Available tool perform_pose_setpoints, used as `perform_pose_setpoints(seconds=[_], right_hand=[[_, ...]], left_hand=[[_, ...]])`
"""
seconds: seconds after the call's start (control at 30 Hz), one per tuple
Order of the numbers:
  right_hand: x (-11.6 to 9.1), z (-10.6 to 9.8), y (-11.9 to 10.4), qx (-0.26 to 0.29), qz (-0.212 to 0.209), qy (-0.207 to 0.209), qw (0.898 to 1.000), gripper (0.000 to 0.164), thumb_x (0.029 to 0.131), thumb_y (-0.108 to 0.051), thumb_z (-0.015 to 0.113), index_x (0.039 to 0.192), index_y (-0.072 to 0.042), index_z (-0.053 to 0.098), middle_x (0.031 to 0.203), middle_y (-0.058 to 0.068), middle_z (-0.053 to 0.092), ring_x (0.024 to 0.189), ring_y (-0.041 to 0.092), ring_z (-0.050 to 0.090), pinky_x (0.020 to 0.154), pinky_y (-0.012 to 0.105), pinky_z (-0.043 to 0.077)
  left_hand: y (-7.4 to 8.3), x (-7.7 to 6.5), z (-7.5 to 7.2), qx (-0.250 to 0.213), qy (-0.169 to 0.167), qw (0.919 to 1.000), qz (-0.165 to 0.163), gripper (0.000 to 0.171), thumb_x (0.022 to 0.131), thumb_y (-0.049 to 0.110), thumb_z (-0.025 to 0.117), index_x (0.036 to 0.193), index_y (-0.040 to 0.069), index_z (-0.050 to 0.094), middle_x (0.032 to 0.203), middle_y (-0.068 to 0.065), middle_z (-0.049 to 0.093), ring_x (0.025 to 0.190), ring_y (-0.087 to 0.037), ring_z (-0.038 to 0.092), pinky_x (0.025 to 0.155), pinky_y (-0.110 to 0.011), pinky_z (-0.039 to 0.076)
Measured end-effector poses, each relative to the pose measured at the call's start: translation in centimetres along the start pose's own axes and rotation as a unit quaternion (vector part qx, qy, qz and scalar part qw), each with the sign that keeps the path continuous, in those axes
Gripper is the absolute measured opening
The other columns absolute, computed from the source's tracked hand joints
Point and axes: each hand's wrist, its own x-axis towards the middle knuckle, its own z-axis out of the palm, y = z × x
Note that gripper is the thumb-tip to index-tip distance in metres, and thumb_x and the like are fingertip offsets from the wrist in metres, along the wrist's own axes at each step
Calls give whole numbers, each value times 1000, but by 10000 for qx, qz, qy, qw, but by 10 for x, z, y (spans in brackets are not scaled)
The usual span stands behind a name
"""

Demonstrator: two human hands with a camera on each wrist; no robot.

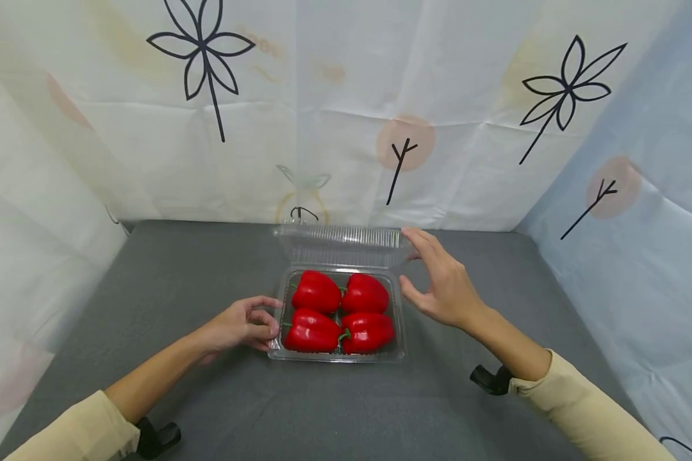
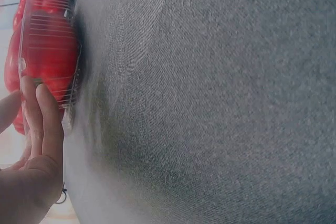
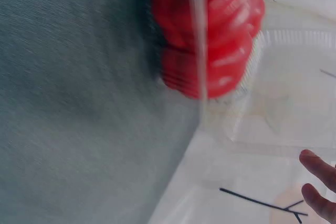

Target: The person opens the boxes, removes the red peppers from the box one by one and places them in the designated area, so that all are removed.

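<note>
A clear plastic clamshell container [image 1: 337, 358] stands on the table with several red bell peppers [image 1: 317, 291] in its base. Its ribbed lid [image 1: 346, 246] is tilted up and back on the far side. My left hand [image 1: 245, 326] holds the container's left edge, thumb at the rim and fingers along the side wall; the left wrist view shows those fingers [image 2: 48, 119] against the ribbed wall. At the right edge of the raised lid is my right hand [image 1: 446, 285], thumb and fingers spread apart. In the right wrist view its fingertips [image 3: 315, 161] lie near the lid's edge.
A grey cloth [image 1: 207, 403] covers the table under the container. Pale printed fabric [image 1: 346, 77] hangs behind the table's far edge and along both sides. Each wrist has a black band [image 1: 491, 379] just at the sleeve's cuff.
</note>
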Motion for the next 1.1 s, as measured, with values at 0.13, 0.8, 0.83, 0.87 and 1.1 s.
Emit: perform_pose_setpoints(seconds=[0.13,0.8,0.83,0.87,1.1], right_hand=[[11,-5,7,222,246,-164,9993,72,85,-11,65,151,-5,34,149,15,43,97,26,68,50,33,43],[47,24,42,1433,1608,-286,9761,73,93,-5,59,157,-12,27,145,19,45,102,34,64,90,56,49],[48,26,44,1455,1682,-276,9746,73,93,-4,60,157,-12,27,144,19,46,101,34,64,90,56,49],[49,28,46,1481,1758,-276,9728,73,93,-4,59,157,-12,27,144,19,47,101,34,64,91,56,49],[56,39,60,1330,2219,-540,9644,72,93,-12,56,158,-9,25,141,22,49,99,34,64,89,50,52]], left_hand=[[1,-1,2,-10,-14,10000,-45,63,92,8,69,143,-7,36,97,-13,67,80,-23,65,79,-39,60],[-3,-5,9,-200,11,9996,-205,62,88,4,72,138,-6,36,95,-13,66,83,-25,68,79,-42,60],[-3,-5,9,-207,0,9996,-190,61,88,4,71,137,-6,36,95,-13,66,83,-25,68,79,-42,60],[-3,-6,9,-205,-13,9996,-181,61,88,4,71,137,-6,36,94,-13,66,82,-25,67,79,-42,60],[-3,-7,11,-210,-203,9994,-161,58,89,4,71,134,-6,36,91,-12,66,78,-25,66,78,-42,60]])
